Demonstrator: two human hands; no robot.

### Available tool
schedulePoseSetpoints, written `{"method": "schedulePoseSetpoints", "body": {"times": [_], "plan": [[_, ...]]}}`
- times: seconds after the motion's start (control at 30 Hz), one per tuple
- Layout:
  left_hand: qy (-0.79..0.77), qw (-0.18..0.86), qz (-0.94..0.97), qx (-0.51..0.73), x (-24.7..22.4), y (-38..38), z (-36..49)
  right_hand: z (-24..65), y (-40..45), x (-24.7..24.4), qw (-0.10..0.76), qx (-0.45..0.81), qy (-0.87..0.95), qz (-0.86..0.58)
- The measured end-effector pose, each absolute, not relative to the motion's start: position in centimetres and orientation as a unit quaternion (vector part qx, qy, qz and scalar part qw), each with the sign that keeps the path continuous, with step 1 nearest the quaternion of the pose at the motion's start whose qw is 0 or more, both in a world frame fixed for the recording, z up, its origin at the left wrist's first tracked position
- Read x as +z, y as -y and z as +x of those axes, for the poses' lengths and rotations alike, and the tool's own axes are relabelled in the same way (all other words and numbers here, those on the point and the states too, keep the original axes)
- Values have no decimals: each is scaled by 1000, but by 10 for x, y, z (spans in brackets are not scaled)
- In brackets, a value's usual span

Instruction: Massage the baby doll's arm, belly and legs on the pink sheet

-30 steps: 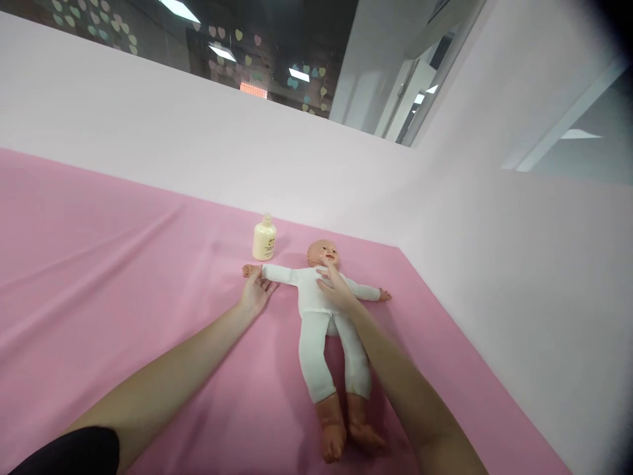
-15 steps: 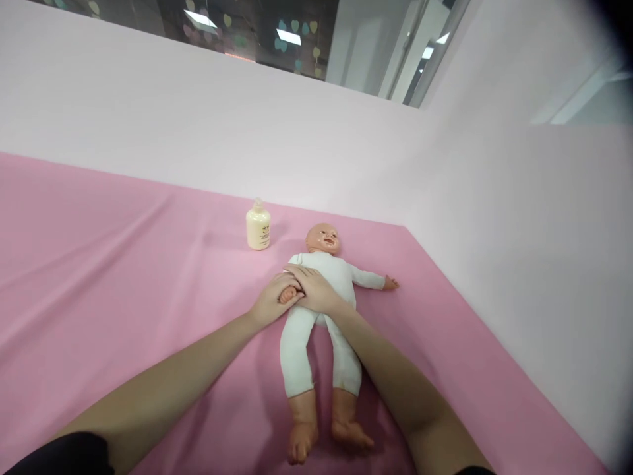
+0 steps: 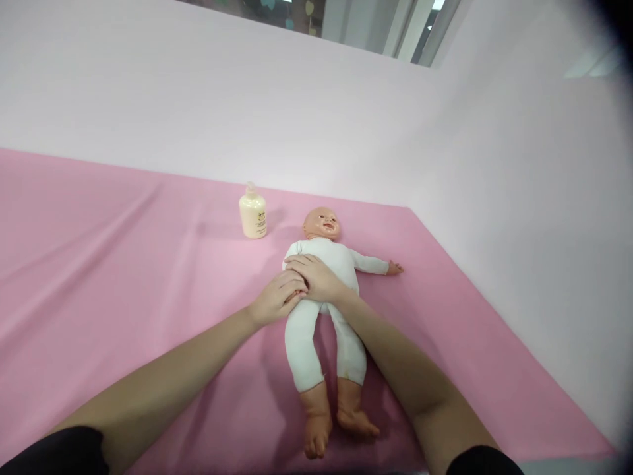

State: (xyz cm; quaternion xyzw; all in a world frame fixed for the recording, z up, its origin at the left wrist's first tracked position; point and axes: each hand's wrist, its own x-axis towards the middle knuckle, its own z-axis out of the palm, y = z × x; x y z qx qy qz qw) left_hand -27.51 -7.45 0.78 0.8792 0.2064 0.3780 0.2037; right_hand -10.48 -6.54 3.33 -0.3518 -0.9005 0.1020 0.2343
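A baby doll (image 3: 341, 258) in a white cloth suit lies on its back, head towards the wall. Its arm on the right of the view is stretched out sideways. Over the doll's other hand, my left hand (image 3: 275, 297) is closed, with only a sliver of that hand showing between the fingers. My right hand (image 3: 320, 278) is wrapped over the same arm, higher up, against the doll's belly. The fingers of both hands touch. Much of the held arm is hidden beneath them.
A cream-coloured pump bottle (image 3: 253, 218) stands upright left of the doll's head. Pink sheeting (image 3: 123, 264) covers the surface, with some creases. White walls (image 3: 222, 112) border it behind and to the right, with a window (image 3: 356, 26) above.
My left fingers have folded over the doll's small hand, which showed plainly before. My right hand stays on the arm. The view has tipped down slightly.
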Motion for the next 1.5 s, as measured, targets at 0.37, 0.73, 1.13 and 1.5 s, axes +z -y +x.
{"method": "schedulePoseSetpoints", "body": {"times": [0.37, 0.73, 1.13, 1.5], "plan": [[-166, 156, 888, 399, 0, 73, -274, -103, 61, 28, 269, 114, 899, -325], [-236, 187, 848, 437, 2, 74, -276, -103, 61, 27, 337, 119, 862, -359], [-209, 153, 862, 435, -4, 69, -277, -98, 58, 20, 367, 58, 881, -293], [-234, 156, 849, 448, -8, 64, -278, -100, 63, 19, 324, 69, 885, -329]]}}
